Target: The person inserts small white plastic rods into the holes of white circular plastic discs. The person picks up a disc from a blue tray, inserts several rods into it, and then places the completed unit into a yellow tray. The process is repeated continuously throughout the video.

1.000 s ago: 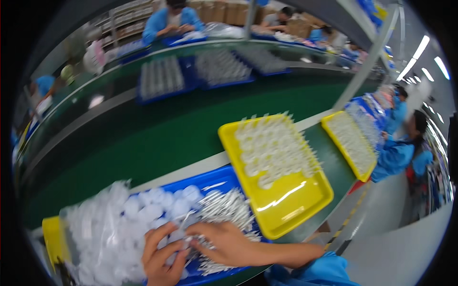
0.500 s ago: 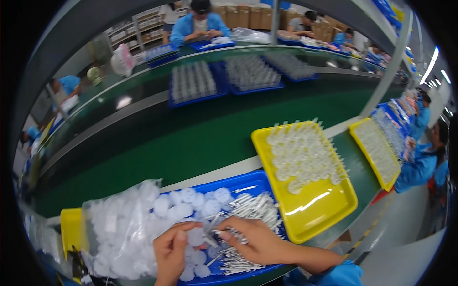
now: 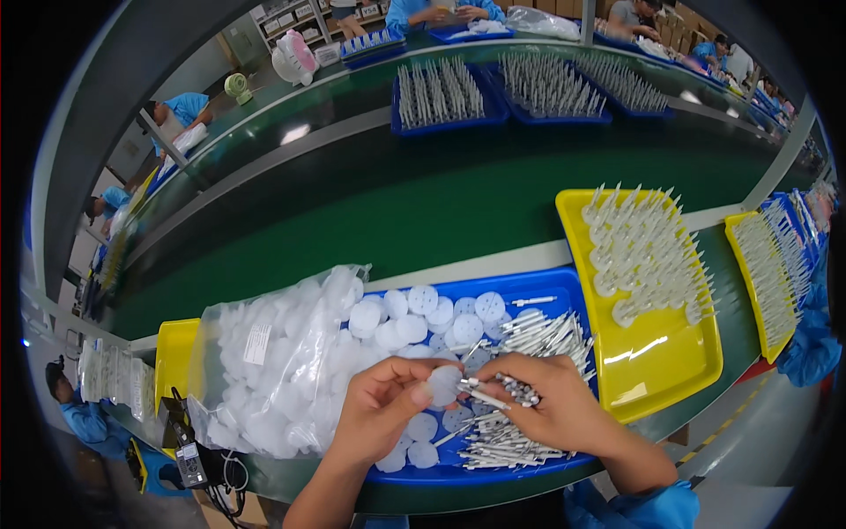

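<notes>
My left hand (image 3: 381, 407) pinches a translucent white plastic disc (image 3: 443, 386) between thumb and fingers, tilted up on its edge. Close on its right, my right hand (image 3: 560, 404) is closed around a bunch of thin white plastic rods (image 3: 517, 390). One rod tip from that bunch reaches the disc's edge; whether it sits in a hole I cannot tell. Both hands are over a blue tray (image 3: 542, 280). Loose discs (image 3: 408, 329) lie in its left part, and a heap of rods (image 3: 507, 448) fills its right part.
A clear bag of discs (image 3: 291, 379) spills into the blue tray. Right of it, a yellow tray (image 3: 656, 375) holds discs with upright rods. Another yellow tray (image 3: 756, 286) stands farther right. Filled blue trays (image 3: 449, 123) rest across the green belt (image 3: 379, 212). A black adapter with cables (image 3: 189, 463) hangs at left.
The whole view has shifted, so the trays appear farther right and higher. My left hand's disc now shows more of its face, close to the rods in my right hand.
</notes>
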